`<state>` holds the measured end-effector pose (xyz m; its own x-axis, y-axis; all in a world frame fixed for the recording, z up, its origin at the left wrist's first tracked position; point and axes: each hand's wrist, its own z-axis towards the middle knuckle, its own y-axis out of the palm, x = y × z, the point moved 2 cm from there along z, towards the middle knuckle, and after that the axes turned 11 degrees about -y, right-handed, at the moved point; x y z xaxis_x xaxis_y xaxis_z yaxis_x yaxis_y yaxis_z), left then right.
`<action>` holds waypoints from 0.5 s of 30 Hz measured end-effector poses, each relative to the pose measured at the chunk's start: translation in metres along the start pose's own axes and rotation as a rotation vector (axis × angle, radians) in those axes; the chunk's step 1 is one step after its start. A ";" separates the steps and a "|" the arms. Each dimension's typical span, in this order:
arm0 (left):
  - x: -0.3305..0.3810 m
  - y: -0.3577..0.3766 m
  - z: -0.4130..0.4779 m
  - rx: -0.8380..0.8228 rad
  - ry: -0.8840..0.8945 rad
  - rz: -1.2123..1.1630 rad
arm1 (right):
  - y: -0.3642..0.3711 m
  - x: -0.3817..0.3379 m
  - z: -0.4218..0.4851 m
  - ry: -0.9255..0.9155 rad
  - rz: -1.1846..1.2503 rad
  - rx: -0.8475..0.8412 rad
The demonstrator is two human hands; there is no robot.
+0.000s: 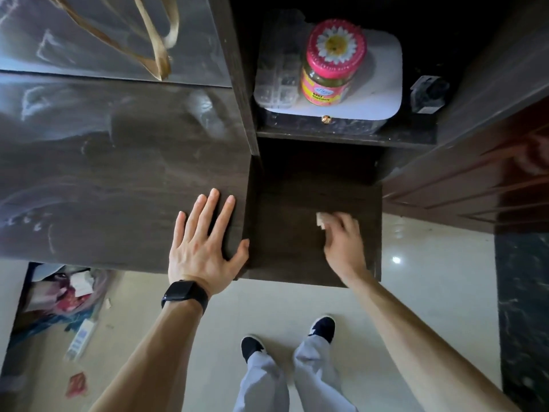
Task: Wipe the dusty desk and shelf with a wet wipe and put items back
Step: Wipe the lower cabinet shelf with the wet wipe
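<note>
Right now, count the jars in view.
1: a pink-lidded jar standing on the white box on the upper shelf. Others may hide in the dark recess behind.

The left hand (205, 248) is lying flat on the dark wooden desk top (118, 173); the right hand (341, 242) is pressing a crumpled white wet wipe (322, 219) onto the lower dark wooden shelf (297, 203).

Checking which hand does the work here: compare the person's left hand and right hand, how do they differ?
The left hand lies flat and spread on the desk top; the right hand is curled, pressing a wet wipe onto the lower shelf. The left looks sharp, the right blurred. The left wrist wears a black watch; the right wrist is bare. Both forearms are bare.
</note>
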<state>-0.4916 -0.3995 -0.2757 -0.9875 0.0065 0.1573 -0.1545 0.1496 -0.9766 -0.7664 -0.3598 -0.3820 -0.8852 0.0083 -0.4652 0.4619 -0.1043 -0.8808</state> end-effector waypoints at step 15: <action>-0.003 0.006 -0.001 0.021 0.026 -0.039 | -0.021 0.020 -0.090 0.297 -0.022 0.118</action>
<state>-0.4899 -0.3975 -0.2817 -0.9798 0.0271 0.1984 -0.1933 0.1297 -0.9725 -0.7884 -0.2681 -0.3808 -0.8317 0.3003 -0.4671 0.4177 -0.2157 -0.8826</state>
